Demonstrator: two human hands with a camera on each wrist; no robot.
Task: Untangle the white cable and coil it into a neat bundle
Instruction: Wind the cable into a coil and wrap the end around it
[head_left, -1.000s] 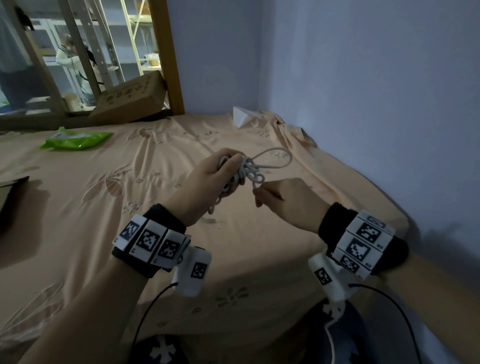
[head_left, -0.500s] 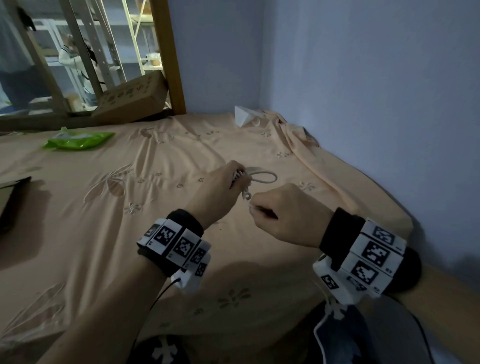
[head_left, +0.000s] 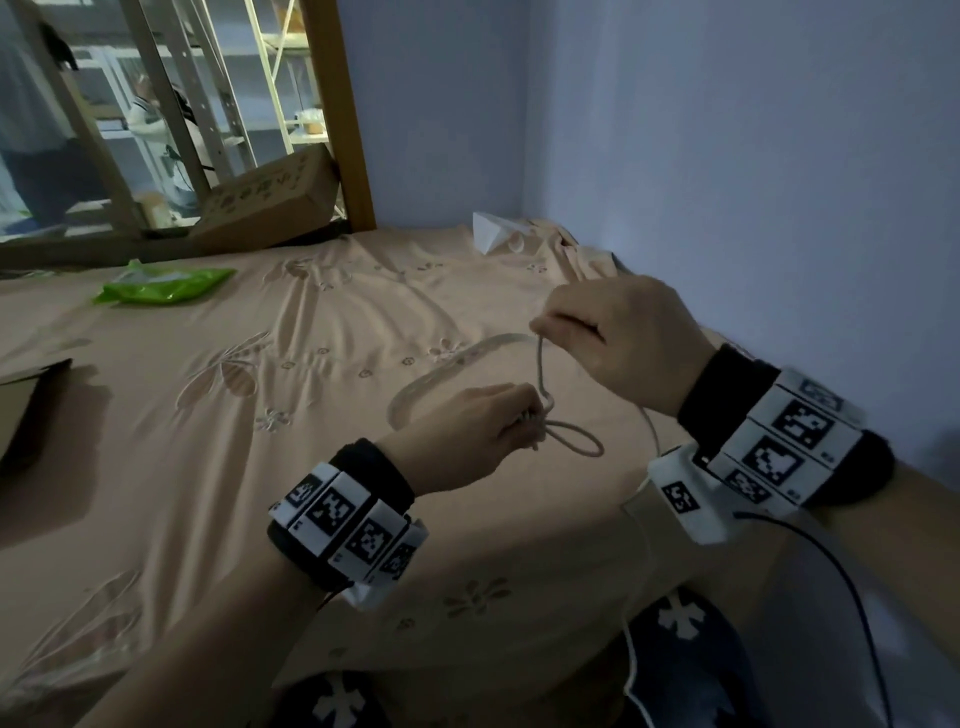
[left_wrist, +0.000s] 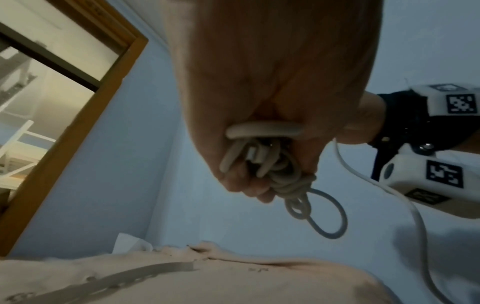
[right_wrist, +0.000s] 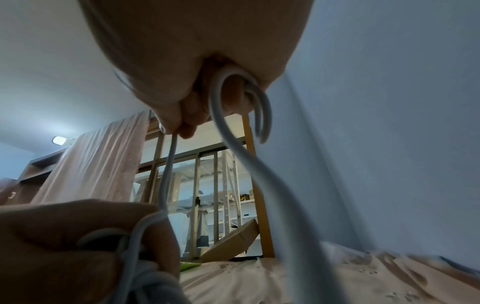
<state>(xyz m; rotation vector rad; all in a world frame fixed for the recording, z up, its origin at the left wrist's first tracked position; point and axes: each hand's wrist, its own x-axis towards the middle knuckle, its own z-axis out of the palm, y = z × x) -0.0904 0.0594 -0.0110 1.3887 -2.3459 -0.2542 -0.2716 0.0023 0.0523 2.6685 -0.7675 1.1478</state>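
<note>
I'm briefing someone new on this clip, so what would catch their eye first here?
The two hands above the peach bedsheet: the left hand grips a knotted clump of white cable, and the right hand pinches a strand pulled up from it. Next, the green packet at the bed's far left.
</note>
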